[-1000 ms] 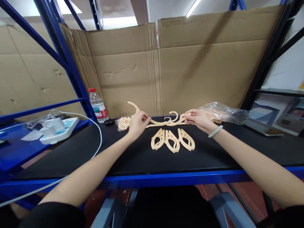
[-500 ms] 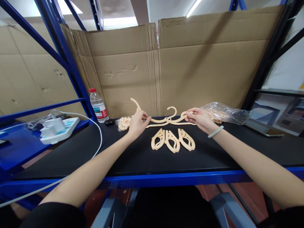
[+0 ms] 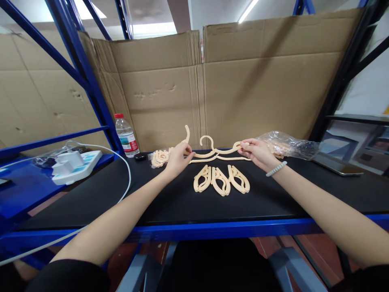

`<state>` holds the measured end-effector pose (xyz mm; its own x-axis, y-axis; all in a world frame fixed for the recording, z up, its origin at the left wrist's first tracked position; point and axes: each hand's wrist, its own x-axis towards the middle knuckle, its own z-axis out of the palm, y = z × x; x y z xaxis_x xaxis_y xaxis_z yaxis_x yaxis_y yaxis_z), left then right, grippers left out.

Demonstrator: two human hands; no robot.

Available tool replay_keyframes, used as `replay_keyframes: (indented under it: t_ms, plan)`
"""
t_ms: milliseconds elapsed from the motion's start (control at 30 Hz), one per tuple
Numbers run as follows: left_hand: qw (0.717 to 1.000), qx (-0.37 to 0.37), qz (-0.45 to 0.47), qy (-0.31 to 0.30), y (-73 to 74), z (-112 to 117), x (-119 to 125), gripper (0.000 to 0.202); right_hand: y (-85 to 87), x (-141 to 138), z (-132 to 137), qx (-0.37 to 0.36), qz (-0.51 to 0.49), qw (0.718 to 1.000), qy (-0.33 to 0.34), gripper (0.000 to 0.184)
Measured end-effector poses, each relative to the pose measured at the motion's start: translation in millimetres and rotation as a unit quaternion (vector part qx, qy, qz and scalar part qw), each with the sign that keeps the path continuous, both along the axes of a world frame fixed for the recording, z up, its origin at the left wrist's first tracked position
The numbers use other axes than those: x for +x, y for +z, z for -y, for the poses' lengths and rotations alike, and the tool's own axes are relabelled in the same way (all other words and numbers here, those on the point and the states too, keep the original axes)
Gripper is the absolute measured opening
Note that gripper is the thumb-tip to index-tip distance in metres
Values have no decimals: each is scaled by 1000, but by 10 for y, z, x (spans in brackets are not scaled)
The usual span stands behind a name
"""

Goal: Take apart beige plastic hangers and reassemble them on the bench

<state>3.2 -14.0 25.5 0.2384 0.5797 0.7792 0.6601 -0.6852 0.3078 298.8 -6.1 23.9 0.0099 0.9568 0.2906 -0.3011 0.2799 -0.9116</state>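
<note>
Both hands hold one cream folding plastic hanger just above the black shelf top. My left hand pinches its left arm, whose tip points up. My right hand pinches the right arm. The hook stands upright in the middle. Three folded hangers lie side by side in front of the hands. A small heap of folded hangers sits just left of my left hand.
A clear plastic bag with more hangers lies at the right. A water bottle stands at the back left by a blue upright. A white power strip and cable lie left. Cardboard sheets wall the back. A tablet lies far right.
The hanger's hook has swung up from lying sideways to standing upright, and its left arm tip has folded upward. Both hands stayed almost in place.
</note>
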Motion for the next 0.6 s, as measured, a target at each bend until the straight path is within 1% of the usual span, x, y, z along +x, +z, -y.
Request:
replay_keyframes:
  t_ms: [67, 233, 400, 600]
  plan:
    - [1000, 4, -6, 4, 3, 10, -1, 13, 7, -4, 5, -4, -1, 1000, 1, 19]
    - [999, 5, -20, 42, -7, 5, -9, 15, 16, -1, 12, -7, -6, 1000, -4, 17]
    - [999, 20, -14, 44, -14, 2, 2, 18, 3, 19, -8, -11, -6, 1000, -10, 13]
    - [999, 15, -25, 29, -9, 12, 7, 16, 1, 26, -11, 2, 4, 1000, -20, 15]
